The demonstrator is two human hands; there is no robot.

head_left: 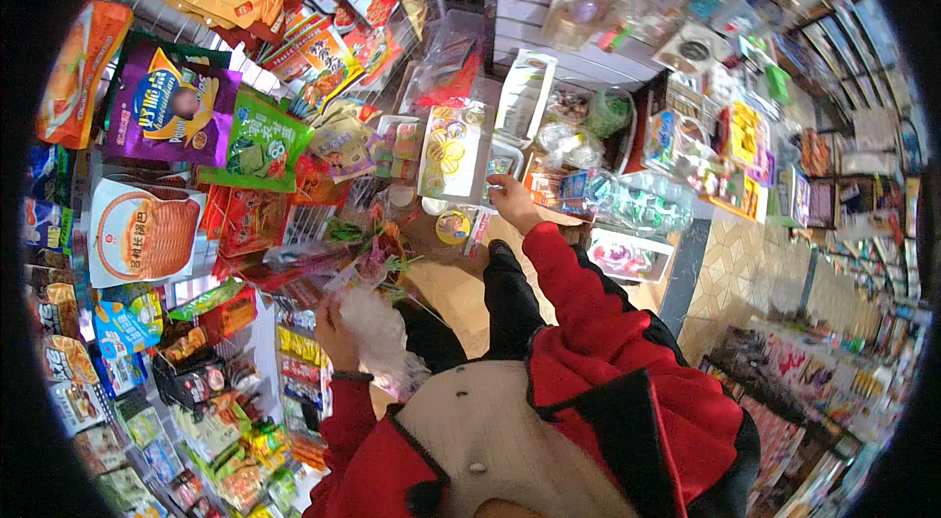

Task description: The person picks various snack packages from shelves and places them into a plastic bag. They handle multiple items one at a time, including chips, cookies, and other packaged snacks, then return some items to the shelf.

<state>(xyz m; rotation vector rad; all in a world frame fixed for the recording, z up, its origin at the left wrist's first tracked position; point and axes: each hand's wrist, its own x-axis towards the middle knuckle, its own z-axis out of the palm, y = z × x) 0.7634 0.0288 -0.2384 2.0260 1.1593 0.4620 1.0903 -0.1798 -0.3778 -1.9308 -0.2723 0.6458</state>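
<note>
My right hand (512, 199) reaches forward from a red and black sleeve. Its fingers are bent at the right edge of a pale box (453, 153) with yellow round shapes on it, and they seem to pinch that edge. Low on the left, my left hand (338, 332) is closed along a whitish, see-through plastic bundle (377, 327), its fingertips partly hidden and blurred. Green stem-like strands and reddish pieces (368, 248) stick out beyond the bundle. A round yellow-labelled tub (452, 227) sits just below the box.
Snack bags hang on a wire rack at left, among them a purple bag (172, 106) and a green bag (260, 141). Ahead right are an open white carton (526, 95), plastic-wrapped goods (578, 141) and clear bottles (642, 201). A white box (629, 255) stands near the tiled floor (745, 273).
</note>
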